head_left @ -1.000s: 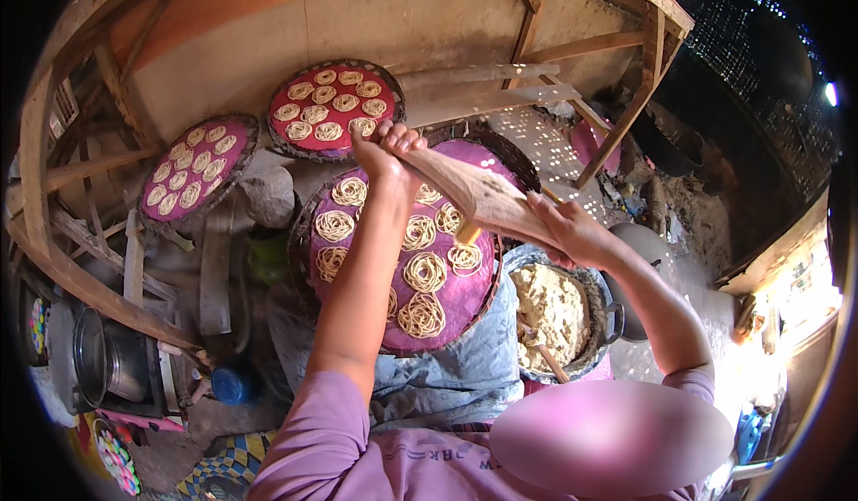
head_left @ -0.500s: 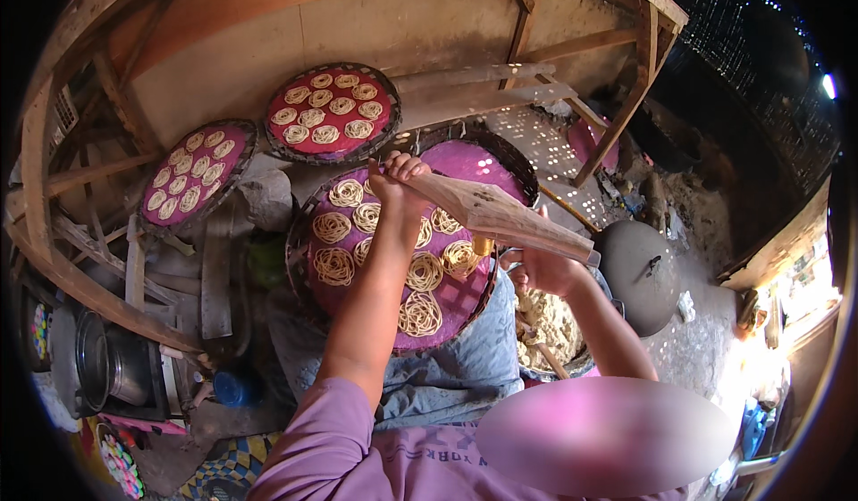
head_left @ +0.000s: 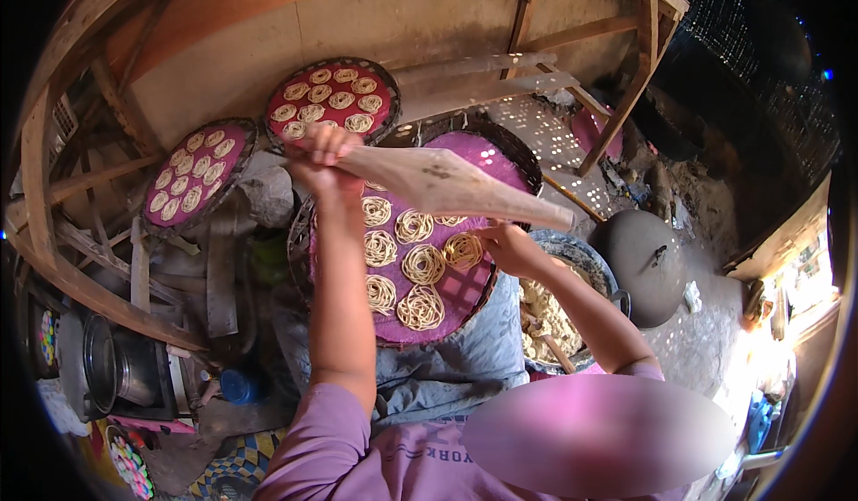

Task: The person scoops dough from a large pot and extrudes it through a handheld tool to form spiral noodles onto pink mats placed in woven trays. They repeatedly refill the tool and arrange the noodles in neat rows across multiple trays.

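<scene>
My left hand (head_left: pixel 326 157) is wrapped round the narrow end of a long carved wooden press (head_left: pixel 447 184), slightly blurred, held slantwise above a round woven tray (head_left: pixel 302 277) with a pink-purple lining. Several coiled nests of dough strands lie on this tray, which rests on my lap. My right hand (head_left: pixel 514 249), fingers drawn together, is at the right edge of one dough nest (head_left: pixel 463 251), below the press; whether the fingertips hold a strand cannot be made out. The press and my left forearm hide part of the tray.
Two more trays of nests stand behind, one red-lined (head_left: pixel 332 76), one purple-lined (head_left: pixel 231 134). Behind the press lies another pink-lined tray (head_left: pixel 500 157). A pot of dough (head_left: pixel 545 318) with a wooden stick and a grey lid (head_left: pixel 636 269) are at the right. Wooden framing (head_left: pixel 40 188) curves along the left.
The press and my left hand have moved left and slightly up. My right hand has come left from under the press to the dough nest, its fingers drawing together. A brass-coloured part no longer shows.
</scene>
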Demonstrator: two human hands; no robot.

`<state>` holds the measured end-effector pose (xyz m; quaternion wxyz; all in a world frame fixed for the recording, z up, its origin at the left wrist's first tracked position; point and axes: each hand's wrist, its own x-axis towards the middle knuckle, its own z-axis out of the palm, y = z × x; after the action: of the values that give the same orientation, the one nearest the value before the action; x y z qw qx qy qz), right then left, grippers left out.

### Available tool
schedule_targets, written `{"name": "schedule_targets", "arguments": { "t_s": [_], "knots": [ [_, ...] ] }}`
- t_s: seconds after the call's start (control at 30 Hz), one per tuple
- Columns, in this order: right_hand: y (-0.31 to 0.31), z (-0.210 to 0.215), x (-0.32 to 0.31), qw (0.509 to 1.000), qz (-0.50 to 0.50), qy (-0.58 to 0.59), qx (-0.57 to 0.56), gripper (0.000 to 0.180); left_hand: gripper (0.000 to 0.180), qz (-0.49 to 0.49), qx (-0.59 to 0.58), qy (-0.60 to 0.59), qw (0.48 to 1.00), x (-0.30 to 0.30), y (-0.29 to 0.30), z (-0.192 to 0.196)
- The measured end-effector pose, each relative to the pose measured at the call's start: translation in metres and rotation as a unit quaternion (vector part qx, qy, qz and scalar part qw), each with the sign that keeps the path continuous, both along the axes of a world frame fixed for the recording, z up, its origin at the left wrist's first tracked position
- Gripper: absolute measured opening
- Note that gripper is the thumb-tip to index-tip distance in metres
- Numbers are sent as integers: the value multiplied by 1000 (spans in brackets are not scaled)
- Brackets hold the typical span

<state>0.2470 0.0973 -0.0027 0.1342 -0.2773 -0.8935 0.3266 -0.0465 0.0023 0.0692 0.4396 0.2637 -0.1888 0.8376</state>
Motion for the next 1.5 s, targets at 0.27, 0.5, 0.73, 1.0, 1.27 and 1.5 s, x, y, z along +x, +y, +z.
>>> {"name": "schedule_targets", "arguments": {
  "t_s": [0.27,0.5,0.73,1.0,1.27,1.5],
  "knots": [
    [-10,18,-12,965,13,15,260,17,53,88,-7,232,969,13,-188,75],
    [-152,63,18,920,301,67,-241,70,48,291,-232,164,914,66,-239,65],
    [-129,66,39,941,296,92,-135,57,63,320,-250,836,368,115,-247,-36],
    [-28,35,3,971,70,12,227,26,42,235,-359,694,579,166,-251,-120],
    [-18,-8,-8,954,50,-2,295,33,37,217,-340,685,606,167,-243,-98],
    [-17,-3,-9,949,40,-9,313,35,34,213,-335,684,611,169,-244,-103]
  ]
}}
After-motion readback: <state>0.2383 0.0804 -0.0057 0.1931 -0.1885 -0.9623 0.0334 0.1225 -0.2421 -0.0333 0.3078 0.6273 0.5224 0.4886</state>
